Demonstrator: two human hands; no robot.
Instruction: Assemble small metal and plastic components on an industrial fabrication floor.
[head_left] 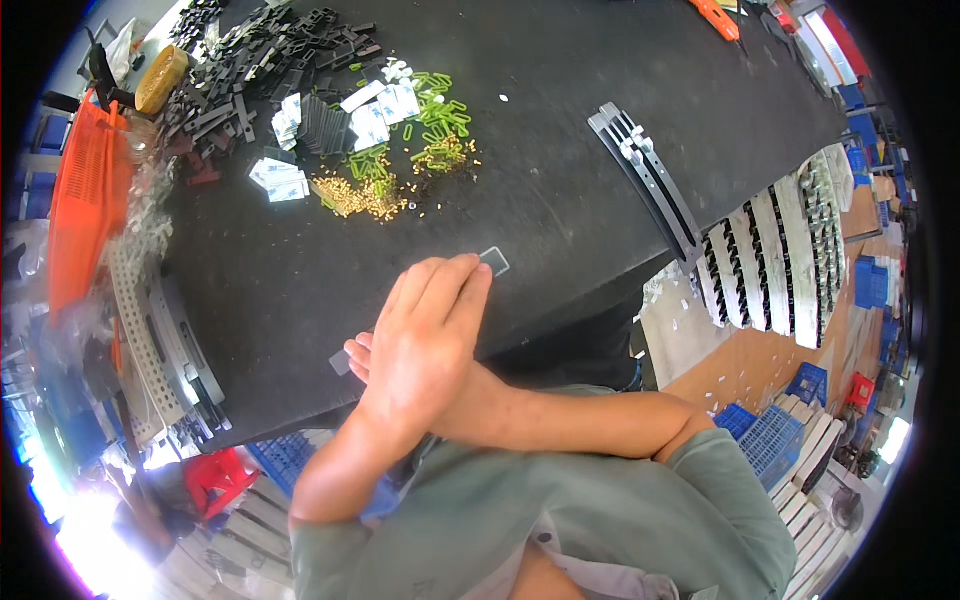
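A: Where are the hands?

B: Crossed over the black tabletop (270,330). The left hand (425,320) lies on top, back upward; the right hand (360,355) is mostly hidden beneath it, with only some fingertips emerging on the left.

A: And the left fingers?

B: Straight and close together, pointing up and to the right. I can't tell whether they're clamped on anything.

A: What's at their tips?

B: A small see-through piece with a pale, rectangular outline (494,262). Its far end projects just beyond the fingertips; the rest isn't clear to me.

A: The right fingers?

B: Those that show are slightly apart. Just beyond them a translucent strip end (341,363) pokes out. Whether they grip it, I can't tell, nor whether both ends belong to one piece running under the hands.

A: Anything farther off?

B: Small brass-coloured pieces (350,200) lie in a scatter beyond the hands, next to green oblong loops (440,110). Black plastic parts (270,60) are heaped behind those, and slender curved rails (660,190) rest well apart, to the right.
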